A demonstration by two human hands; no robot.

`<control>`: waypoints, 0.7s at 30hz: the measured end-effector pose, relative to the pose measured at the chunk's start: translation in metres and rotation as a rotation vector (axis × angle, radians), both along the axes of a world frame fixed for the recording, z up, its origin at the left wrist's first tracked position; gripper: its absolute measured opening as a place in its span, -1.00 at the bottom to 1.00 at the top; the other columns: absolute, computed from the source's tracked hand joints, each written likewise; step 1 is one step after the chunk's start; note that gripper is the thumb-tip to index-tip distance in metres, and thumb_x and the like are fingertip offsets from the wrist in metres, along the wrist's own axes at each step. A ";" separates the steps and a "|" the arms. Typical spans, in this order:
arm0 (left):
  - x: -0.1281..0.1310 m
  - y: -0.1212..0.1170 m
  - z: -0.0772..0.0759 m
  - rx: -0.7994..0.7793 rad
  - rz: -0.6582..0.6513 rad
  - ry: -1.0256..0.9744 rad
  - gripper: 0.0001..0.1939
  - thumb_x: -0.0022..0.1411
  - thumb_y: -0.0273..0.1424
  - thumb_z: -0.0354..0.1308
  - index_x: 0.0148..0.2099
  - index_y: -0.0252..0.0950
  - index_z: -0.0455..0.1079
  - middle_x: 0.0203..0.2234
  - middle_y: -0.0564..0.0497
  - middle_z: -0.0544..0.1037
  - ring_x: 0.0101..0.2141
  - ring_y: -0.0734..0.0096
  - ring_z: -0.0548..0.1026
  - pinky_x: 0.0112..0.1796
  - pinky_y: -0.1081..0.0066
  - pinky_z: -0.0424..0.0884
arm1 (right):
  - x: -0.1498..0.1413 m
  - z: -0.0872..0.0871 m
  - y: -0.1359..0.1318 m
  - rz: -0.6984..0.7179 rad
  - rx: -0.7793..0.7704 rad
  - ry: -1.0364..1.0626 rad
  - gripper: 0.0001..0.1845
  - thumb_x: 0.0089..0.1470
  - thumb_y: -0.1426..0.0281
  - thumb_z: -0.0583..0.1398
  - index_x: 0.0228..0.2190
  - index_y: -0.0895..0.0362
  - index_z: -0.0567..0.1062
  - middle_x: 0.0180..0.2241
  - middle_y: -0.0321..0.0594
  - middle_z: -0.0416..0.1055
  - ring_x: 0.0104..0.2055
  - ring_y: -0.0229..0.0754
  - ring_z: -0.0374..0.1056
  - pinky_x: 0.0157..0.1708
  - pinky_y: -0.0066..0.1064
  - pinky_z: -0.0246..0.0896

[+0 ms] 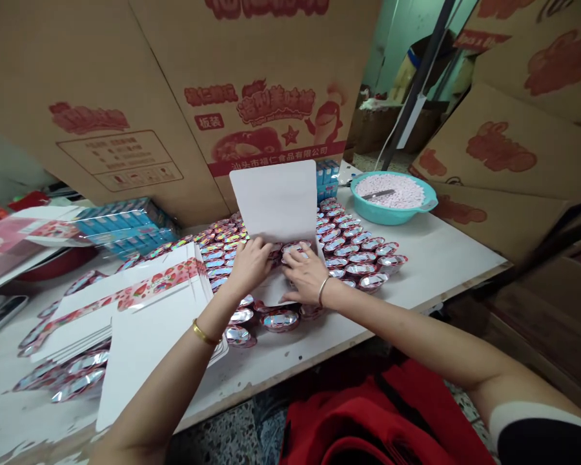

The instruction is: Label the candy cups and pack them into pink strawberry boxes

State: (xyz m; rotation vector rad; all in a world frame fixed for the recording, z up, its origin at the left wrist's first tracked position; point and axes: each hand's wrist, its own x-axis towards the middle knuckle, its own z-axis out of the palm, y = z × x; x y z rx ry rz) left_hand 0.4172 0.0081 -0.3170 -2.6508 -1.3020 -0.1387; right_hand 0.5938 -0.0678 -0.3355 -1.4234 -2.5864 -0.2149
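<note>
A white card box (274,200) stands open in the middle of the table, its lid flap upright. My left hand (250,263) rests at the box's lower left, fingers curled round small foil-lidded cups (295,248) lying in it. My right hand (306,274) presses on the box's lower right, fingers bent down over the same cups. Several more foil-lidded cups (363,258) lie in rows on the table around the box, and some (279,320) sit just below my wrists.
A stack of flat white box blanks (145,323) with strawberry print lies left. Blue packs (126,226) sit behind them. A teal bowl (392,213) of small pink sweets stands at the back right. Big cartons (184,97) wall the table's rear. The table edge (445,290) runs right.
</note>
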 end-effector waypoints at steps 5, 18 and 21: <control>-0.006 -0.004 -0.008 -0.029 -0.004 -0.090 -0.75 0.33 -0.36 0.00 -0.04 -0.27 0.44 -0.13 -0.18 0.47 -0.08 0.09 0.42 -0.08 0.16 0.18 | 0.006 0.007 0.004 -0.016 -0.006 -0.050 -0.12 -0.02 -0.18 0.21 0.08 0.25 0.45 0.12 0.14 0.34 0.20 0.24 0.14 0.27 0.12 -0.20; -0.014 -0.055 0.007 0.114 -0.049 -0.927 -0.66 0.30 -0.20 0.12 0.01 -0.29 0.42 -0.13 -0.10 0.51 -0.11 0.26 0.47 -0.12 0.31 0.38 | 0.044 -0.032 -0.077 -0.389 0.146 0.738 -0.27 0.21 -0.04 0.08 0.22 0.18 0.26 0.21 0.08 0.24 0.28 0.05 0.12 0.26 -0.05 0.06; -0.014 -0.074 -0.001 0.140 0.118 -1.029 -0.64 0.29 -0.20 0.12 0.03 -0.30 0.41 -0.16 -0.09 0.51 -0.20 0.31 0.48 -0.24 0.36 0.40 | 0.062 -0.050 -0.082 -0.460 0.046 0.965 -0.32 0.22 -0.05 0.06 0.16 0.16 0.32 0.16 0.09 0.29 0.24 0.06 0.19 0.22 -0.03 0.14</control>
